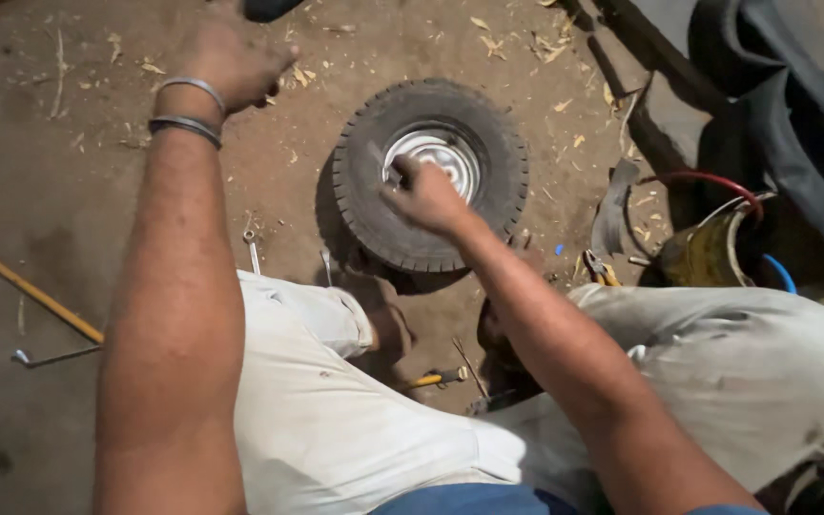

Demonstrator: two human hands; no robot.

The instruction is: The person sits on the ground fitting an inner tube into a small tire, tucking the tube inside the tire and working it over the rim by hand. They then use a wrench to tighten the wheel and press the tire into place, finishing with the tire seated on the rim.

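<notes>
Dirt floor (69, 219): right hand (426, 195) pinches something unclear at wheel (431, 172); left hand's (231, 57) grip cropped

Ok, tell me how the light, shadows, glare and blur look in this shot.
Head view: warm, dim light, brightest on the dirt ground and the person's pale trousers; glare on the metal rim inside the small tyre; a dark shadow lies under the tyre's near side; the left hand is soft with blur at the top edge; the right hand is sharper; the upper right corner is murky.
</notes>
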